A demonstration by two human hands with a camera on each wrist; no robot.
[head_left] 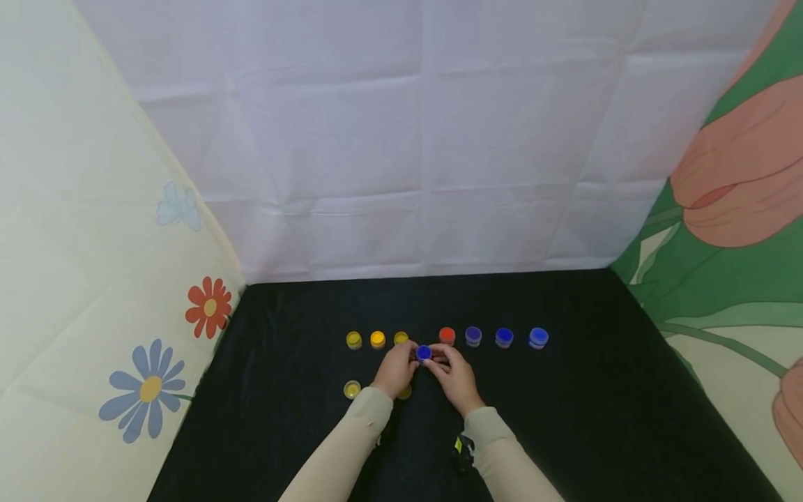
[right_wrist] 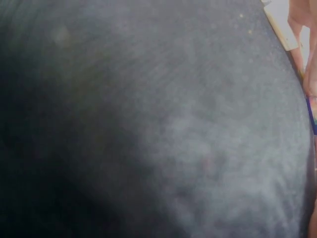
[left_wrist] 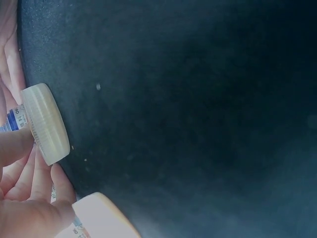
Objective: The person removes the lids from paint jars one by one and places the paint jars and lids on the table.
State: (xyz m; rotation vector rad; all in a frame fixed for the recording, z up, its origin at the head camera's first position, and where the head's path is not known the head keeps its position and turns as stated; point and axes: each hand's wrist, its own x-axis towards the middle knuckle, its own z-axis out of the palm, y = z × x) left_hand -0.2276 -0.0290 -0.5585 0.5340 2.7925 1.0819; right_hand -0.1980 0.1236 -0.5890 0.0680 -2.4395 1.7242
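Head view: you have a small blue jar (head_left: 424, 353) between your two hands near the middle of the black surface (head_left: 596, 397). Your left hand (head_left: 394, 369) pinches its left side with thumb and fingertips, and your right hand (head_left: 458, 381) pinches it from the right, so each grip is closed around the same jar.

Just beyond your hands, a row of small jars runs left to right. On the left are an olive-yellow jar (head_left: 354, 340), a golden jar (head_left: 377, 339) and a mustard jar (head_left: 401, 337), the last partly covered by your left hand. Past a gap come a red-orange jar (head_left: 447, 335), just beyond your right fingers, then a violet jar (head_left: 473, 337), a dark blue jar (head_left: 504, 338) and a light blue jar (head_left: 538, 339).

Nearer you, a pale yellow jar (head_left: 352, 390) sits left of your left wrist; another yellow container (head_left: 405, 392) shows only partly, because that wrist blocks it. A dark object with a yellow patch (head_left: 463, 457) lies against your right sleeve (head_left: 492, 427).

A white sheet (head_left: 408, 139) hangs at the far side, with a daisy-patterned cloth (head_left: 94, 209) on the left and a tulip-patterned cloth (head_left: 740, 160) on the right.

Left wrist view: a pale ridged cap (left_wrist: 46, 124) is beside your fingers; you cannot tell which jar it belongs to.
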